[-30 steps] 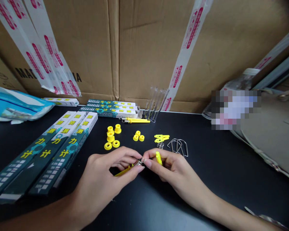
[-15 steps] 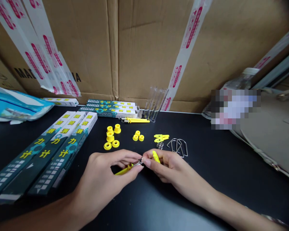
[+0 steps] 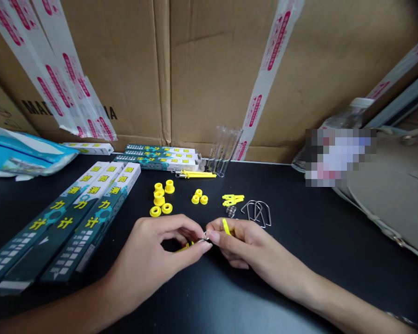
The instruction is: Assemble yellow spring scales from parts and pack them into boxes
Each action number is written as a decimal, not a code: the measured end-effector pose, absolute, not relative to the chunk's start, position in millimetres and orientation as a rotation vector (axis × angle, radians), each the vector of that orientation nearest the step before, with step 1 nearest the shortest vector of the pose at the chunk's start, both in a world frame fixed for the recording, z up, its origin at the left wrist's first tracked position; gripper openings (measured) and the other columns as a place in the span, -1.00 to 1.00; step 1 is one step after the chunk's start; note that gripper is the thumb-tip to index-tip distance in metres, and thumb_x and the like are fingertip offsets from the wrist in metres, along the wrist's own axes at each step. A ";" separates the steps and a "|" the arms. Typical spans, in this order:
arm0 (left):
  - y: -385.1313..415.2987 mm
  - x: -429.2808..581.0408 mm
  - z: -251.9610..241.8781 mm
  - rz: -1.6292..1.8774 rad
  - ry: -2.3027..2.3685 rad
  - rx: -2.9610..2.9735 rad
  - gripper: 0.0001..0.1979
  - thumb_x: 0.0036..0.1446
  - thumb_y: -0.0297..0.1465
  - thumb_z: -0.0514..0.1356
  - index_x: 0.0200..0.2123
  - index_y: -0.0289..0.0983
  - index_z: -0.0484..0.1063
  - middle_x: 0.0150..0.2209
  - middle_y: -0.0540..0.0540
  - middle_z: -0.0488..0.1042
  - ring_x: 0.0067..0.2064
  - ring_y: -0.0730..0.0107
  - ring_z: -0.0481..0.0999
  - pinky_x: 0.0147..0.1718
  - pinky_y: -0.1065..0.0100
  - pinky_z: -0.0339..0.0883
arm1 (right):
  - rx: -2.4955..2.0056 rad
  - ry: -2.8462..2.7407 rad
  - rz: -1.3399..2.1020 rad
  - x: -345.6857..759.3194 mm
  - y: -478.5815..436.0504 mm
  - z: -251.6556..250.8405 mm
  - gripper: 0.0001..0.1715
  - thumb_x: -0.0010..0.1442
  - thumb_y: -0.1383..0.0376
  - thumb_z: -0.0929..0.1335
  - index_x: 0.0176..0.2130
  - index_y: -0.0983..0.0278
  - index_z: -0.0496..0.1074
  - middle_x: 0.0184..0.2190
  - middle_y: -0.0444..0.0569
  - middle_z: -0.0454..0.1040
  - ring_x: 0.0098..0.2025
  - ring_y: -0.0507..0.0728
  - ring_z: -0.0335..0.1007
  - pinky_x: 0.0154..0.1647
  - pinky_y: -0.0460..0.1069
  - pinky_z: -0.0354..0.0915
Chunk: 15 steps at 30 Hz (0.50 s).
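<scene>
My left hand [image 3: 160,246] is closed in a pinch around a yellow rod [image 3: 185,247], most of which the fingers hide. A small metal loop [image 3: 206,235] shows at the rod's end, between the fingertips of both hands. My right hand [image 3: 244,239] pinches at this loop with thumb and forefinger. It also carries a small yellow plastic piece [image 3: 226,226] that sticks up between its fingers. Beyond the right hand lie yellow slotted pieces [image 3: 233,199], small coil springs [image 3: 231,211] and bent metal hooks [image 3: 258,212].
Yellow flanged caps [image 3: 159,198] and smaller yellow caps [image 3: 204,200] sit ahead. Behind are yellow rods [image 3: 198,175], clear tubes [image 3: 226,150] and stacked boxes [image 3: 153,155]. Long printed boxes [image 3: 80,208] lie left. A bag [image 3: 390,185] and plastic bottle [image 3: 355,113] stand right.
The left hand's rod has turned so that less of it shows. The yellow piece in my right hand has tilted slightly. Both hands stay close together, still pinching at the loop.
</scene>
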<state>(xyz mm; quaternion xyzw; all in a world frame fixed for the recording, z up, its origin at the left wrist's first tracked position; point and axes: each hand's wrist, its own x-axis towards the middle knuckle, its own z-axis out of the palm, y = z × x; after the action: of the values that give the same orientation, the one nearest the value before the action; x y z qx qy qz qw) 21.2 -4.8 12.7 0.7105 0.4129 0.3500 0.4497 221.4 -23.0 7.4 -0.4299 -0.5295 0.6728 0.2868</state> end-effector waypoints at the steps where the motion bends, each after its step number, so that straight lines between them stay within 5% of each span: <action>1: -3.8 21.3 13.3 0.844 1.007 1.715 -0.96 0.07 -0.45 0.34 -0.42 -0.21 0.60 -0.43 0.10 0.63 -0.39 0.49 0.60 -0.35 0.59 0.47 | -1.146 -1.411 1.793 221.5 -23.1 7.5 -0.52 0.26 -0.10 0.37 -0.32 0.26 0.33 -0.51 -0.28 -0.05 -0.50 -0.01 -0.25 -0.54 -0.06 -0.18; 15: 0.6 20.2 13.0 0.776 0.959 1.553 -0.97 0.08 -0.42 0.34 -0.40 -0.22 0.62 -0.41 0.06 0.63 -0.32 0.42 0.61 -0.27 0.52 0.46 | -1.168 -1.315 1.659 219.4 -23.6 6.7 -0.60 0.20 -0.02 0.45 -0.29 0.28 0.48 -0.57 -0.31 0.01 -0.56 -0.05 -0.23 -0.58 -0.08 -0.19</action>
<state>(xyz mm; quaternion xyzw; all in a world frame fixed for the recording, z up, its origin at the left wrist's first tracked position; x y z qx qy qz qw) 20.2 0.6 13.0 0.6552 0.4048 0.3277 0.5472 219.4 -23.6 6.7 -0.4517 -0.5088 0.6416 0.3541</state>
